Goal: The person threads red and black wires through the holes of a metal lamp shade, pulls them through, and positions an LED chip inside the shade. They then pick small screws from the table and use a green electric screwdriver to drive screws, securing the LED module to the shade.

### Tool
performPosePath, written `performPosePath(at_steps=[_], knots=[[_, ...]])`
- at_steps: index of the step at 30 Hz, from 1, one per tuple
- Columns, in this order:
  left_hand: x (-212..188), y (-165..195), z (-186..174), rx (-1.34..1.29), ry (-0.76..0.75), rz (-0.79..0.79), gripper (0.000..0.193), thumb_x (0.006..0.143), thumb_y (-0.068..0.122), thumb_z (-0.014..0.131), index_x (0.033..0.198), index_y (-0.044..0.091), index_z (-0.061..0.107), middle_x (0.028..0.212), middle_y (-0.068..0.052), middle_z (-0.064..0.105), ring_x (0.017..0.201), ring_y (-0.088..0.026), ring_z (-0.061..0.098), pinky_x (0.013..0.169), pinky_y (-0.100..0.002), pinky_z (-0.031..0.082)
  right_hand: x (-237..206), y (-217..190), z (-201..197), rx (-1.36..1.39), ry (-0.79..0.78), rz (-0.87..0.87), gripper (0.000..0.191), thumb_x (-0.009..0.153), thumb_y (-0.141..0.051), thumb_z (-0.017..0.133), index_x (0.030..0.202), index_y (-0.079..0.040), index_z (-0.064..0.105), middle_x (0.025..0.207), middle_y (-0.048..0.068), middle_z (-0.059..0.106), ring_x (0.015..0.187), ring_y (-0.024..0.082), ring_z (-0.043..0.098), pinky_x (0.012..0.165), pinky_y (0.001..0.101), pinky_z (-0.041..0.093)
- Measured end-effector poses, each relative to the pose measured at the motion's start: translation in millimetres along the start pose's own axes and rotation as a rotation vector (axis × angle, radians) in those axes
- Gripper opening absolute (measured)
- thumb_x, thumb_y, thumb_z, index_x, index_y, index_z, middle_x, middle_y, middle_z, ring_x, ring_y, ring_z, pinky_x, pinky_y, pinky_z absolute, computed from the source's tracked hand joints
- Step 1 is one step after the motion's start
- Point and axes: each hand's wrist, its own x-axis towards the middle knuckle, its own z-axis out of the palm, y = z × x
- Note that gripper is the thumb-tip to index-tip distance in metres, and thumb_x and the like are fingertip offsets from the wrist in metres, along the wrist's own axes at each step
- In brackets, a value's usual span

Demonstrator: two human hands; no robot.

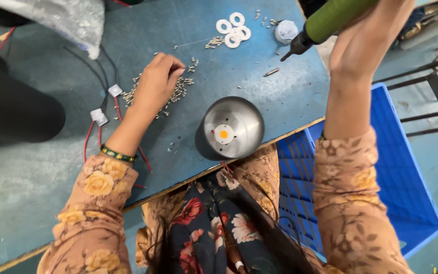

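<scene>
Head view, left to right. A black cylindrical body [11,109] lies at the left edge of the blue-grey tabletop [36,193], cut off by the frame; its silvery end is only partly seen. A crumpled clear plastic bag [62,18] lies at the far left corner, also cut off. Red and black wires [100,109] with small white connectors run from the far edge toward the near edge.

The left hand [158,81], its wrist bearing a green bangle [117,153], rests on a scattered heap of small metal screws [176,94] in the middle of the tabletop. Its fingers are curled together in a pinch over the heap; whether a screw is between them cannot be made out.

A conical brushed-metal lamp housing [231,127] stands near the near edge, showing a white disc with an orange-yellow round centre; its near side hangs over the edge. Flat white plastic rings [233,29] and more loose screws lie near the far edge, beside a small white round object [286,31] that is hard to identify.

The right hand [366,40] is raised above the right edge, fingers wrapped closed around a green-bodied electric screwdriver [325,23] with a black tip pointing down at the tabletop; its upper end is cut off. A blue slatted plastic crate [406,187] sits beyond the tabletop's right edge, partly hidden by the floral sleeve.
</scene>
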Motion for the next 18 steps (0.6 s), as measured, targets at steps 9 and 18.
performPosePath(at_steps=[9, 18], knots=[[16.2, -14.9, 26.3, -0.969, -0.099, -0.267, 0.014, 0.1, 0.005, 0.069, 0.113, 0.0, 0.066, 0.103, -0.006, 0.072, 0.092, -0.011, 0.074, 0.079, -0.026, 0.062, 3.5, 11.8, 77.5, 0.327, -0.038, 0.152, 0.082, 0.096, -0.077, 0.034, 0.113, 0.0, 0.056, 0.074, 0.02, 0.054, 0.058, 0.031, 0.054, 0.057, 0.0434, 0.05], [15.0, 6.8, 29.3, -0.955, -0.11, -0.097, 0.025, 0.1, 0.0, 0.07, 0.12, 0.004, 0.055, 0.107, -0.003, 0.065, 0.098, -0.01, 0.069, 0.084, -0.025, 0.059, -5.4, 26.1, 111.7, 0.39, -0.114, 0.181, 0.098, 0.084, -0.089, 0.026, 0.096, 0.004, 0.054, 0.069, 0.018, 0.048, 0.056, 0.031, 0.05, 0.056, 0.0412, 0.047]])
